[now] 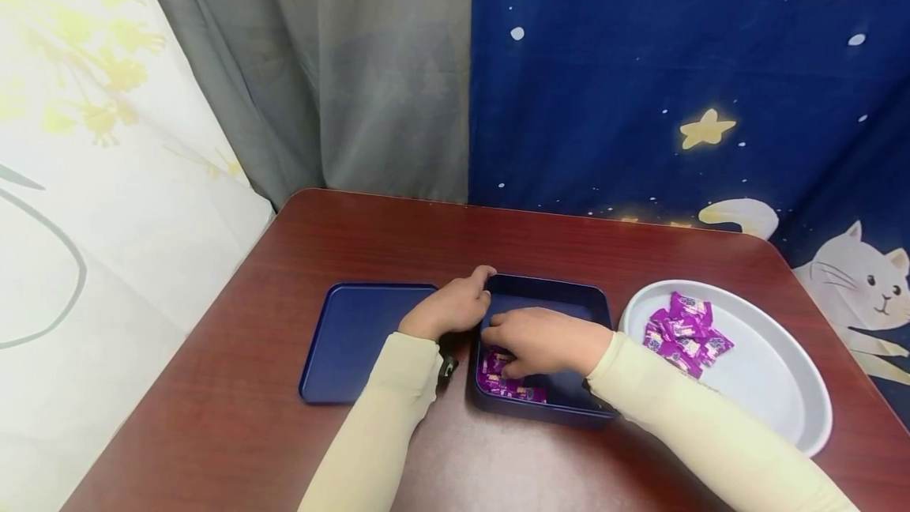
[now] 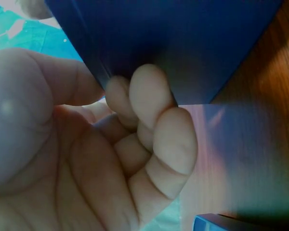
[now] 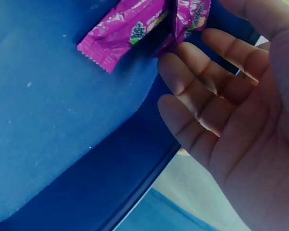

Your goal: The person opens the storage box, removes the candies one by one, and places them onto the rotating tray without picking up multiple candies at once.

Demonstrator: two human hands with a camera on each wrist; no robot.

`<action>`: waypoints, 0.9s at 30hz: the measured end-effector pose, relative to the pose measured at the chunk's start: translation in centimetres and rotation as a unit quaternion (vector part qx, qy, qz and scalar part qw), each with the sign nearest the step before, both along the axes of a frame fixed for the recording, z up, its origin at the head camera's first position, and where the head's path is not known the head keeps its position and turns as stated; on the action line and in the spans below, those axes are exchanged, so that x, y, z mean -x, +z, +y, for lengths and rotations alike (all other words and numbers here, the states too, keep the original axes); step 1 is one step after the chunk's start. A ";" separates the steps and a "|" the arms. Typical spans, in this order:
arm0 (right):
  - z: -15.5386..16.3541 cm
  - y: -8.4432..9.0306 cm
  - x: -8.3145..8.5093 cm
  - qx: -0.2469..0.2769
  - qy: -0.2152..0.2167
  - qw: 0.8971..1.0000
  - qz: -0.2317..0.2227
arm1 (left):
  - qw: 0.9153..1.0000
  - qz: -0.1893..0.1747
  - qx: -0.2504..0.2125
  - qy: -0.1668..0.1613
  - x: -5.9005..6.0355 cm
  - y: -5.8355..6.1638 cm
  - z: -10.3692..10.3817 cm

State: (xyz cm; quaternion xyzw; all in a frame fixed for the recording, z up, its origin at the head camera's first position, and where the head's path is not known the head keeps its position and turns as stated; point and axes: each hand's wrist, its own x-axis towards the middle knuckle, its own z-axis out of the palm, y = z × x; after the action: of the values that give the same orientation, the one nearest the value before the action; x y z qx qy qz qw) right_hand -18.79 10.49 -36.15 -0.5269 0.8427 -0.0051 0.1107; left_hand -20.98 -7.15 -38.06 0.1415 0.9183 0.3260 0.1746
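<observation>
A dark blue rectangular box (image 1: 554, 414) stands before me, with several purple wrapped candies (image 1: 501, 387) along the left of its floor. My left hand (image 1: 453, 309) holds the box's left side. In the left wrist view its curled fingers (image 2: 151, 96) rest against the blue wall, with the thumb at the edge. My right hand (image 1: 546, 340) reaches down inside the box over the candies. The right wrist view shows its fingers (image 3: 183, 79) loosely bent, fingertips beside a purple wrapper (image 3: 127, 36), and a bare palm.
A flat blue lid (image 1: 355, 342) lies left of the box, partly behind my left arm. To the right, a white oval tray (image 1: 771, 374) holds several more purple candies (image 1: 686, 330). Curtains (image 1: 398, 85) hang behind the brown table (image 1: 235, 385).
</observation>
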 end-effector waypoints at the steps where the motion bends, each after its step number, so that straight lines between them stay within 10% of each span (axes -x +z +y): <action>1: 0.0 -0.1 0.0 0.001 0.001 1.000 0.001 | 1.000 0.001 0.001 0.000 0.0 0.0 0.0; 27: 0.1 -0.5 0.1 0.020 -0.030 0.997 -0.073 | 1.000 0.003 -0.005 0.004 -0.1 0.0 0.1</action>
State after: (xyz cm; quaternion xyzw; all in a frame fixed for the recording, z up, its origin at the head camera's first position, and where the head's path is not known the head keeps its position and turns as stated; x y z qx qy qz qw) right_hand -18.93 10.61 -36.69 -0.5018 0.8475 -0.0636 0.1612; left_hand -20.91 -7.10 -38.06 0.1396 0.9176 0.3311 0.1699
